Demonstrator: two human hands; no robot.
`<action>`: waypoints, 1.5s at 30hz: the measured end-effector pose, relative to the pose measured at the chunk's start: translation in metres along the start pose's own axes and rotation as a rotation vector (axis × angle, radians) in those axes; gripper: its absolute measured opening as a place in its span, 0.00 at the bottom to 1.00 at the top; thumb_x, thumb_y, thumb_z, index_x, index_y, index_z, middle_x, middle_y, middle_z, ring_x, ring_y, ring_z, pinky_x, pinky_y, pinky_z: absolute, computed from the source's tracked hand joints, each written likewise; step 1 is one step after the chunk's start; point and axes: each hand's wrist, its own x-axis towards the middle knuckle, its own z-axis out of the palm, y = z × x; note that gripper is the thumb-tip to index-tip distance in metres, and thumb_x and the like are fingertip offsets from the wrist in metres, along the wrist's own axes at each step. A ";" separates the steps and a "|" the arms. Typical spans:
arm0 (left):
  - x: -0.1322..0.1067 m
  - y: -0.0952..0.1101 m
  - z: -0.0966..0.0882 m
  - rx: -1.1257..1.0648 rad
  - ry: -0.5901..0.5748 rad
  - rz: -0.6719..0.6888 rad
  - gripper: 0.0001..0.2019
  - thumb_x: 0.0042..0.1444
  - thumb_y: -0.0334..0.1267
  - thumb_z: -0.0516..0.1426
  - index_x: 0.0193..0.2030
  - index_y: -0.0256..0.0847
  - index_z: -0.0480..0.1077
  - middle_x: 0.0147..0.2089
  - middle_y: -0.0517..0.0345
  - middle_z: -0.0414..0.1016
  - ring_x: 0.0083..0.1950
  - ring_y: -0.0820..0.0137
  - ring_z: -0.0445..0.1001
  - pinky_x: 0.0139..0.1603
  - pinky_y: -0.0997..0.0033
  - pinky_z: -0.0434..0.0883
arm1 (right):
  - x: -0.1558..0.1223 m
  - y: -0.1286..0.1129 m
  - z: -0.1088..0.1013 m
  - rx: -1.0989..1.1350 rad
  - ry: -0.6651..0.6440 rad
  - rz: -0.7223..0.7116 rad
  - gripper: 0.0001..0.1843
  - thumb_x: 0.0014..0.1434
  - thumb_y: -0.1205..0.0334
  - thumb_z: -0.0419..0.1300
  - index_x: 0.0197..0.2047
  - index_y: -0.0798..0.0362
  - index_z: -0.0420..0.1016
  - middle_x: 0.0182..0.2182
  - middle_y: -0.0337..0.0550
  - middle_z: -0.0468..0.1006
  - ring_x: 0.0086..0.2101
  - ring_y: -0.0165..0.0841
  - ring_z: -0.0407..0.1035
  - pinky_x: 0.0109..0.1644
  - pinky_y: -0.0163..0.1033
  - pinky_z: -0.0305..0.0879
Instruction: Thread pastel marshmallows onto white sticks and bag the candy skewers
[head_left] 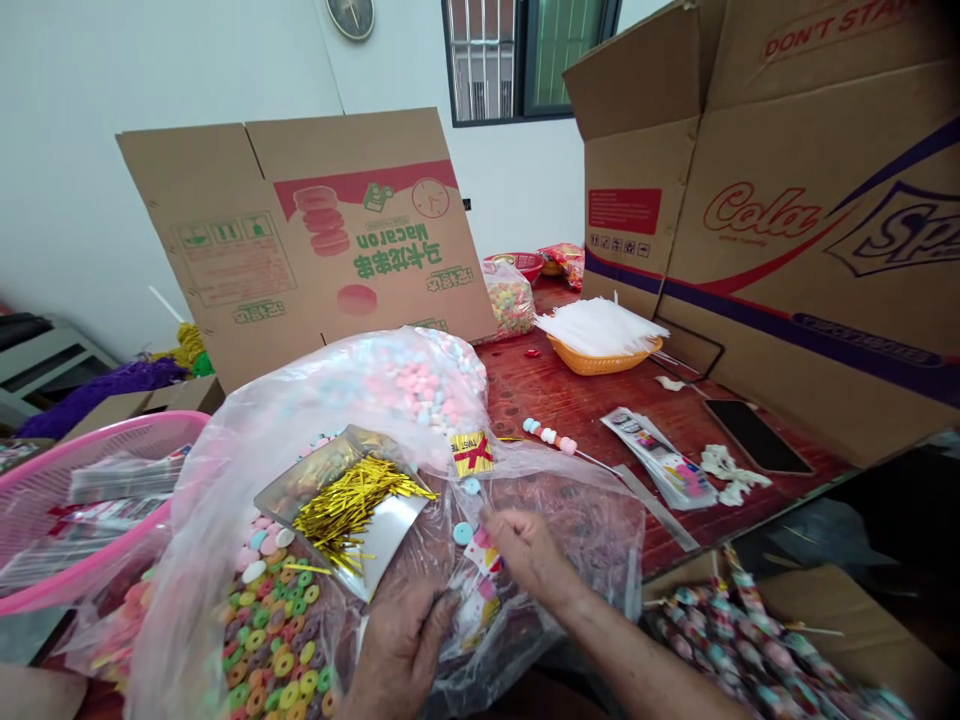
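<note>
Pastel candy skewer [477,560], lower centre of frame: left hand [401,650] and right hand [525,550] are both pinching it, half-sleeved. Wrapped skewers [750,640] are lying heaped lower right; one bare skewer [551,437] is lying on the surface [570,400], gold twist ties [352,500] alongside.

A: Where is the left grip [401,650]?
B: Low, close to the body, knuckles up, fingers curled in.
A: And the right grip [525,548]?
B: Just beyond it, forearm bare, fingertips pinched together, pointing left.
</note>
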 end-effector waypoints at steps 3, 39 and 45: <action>-0.002 -0.002 -0.011 0.030 0.077 -0.018 0.11 0.57 0.42 0.52 0.33 0.44 0.74 0.26 0.58 0.75 0.28 0.69 0.71 0.31 0.75 0.67 | 0.039 0.024 -0.044 -0.195 0.153 0.098 0.24 0.63 0.54 0.40 0.23 0.54 0.64 0.22 0.41 0.65 0.29 0.31 0.62 0.31 0.34 0.57; 0.043 0.022 -0.064 0.493 0.102 0.532 0.12 0.50 0.42 0.60 0.43 0.47 0.72 0.42 0.54 0.76 0.43 0.62 0.71 0.49 0.58 0.61 | -0.067 0.011 -0.058 -0.165 -0.232 -0.478 0.12 0.63 0.63 0.46 0.34 0.54 0.70 0.24 0.39 0.72 0.26 0.28 0.65 0.29 0.31 0.59; 0.033 0.029 -0.021 -0.954 0.532 -0.313 0.30 0.44 0.54 0.61 0.54 0.49 0.63 0.46 0.53 0.73 0.46 0.62 0.73 0.48 0.59 0.68 | -0.073 0.002 -0.018 0.119 -0.196 -0.229 0.15 0.62 0.57 0.48 0.29 0.54 0.68 0.21 0.36 0.66 0.23 0.27 0.60 0.26 0.30 0.56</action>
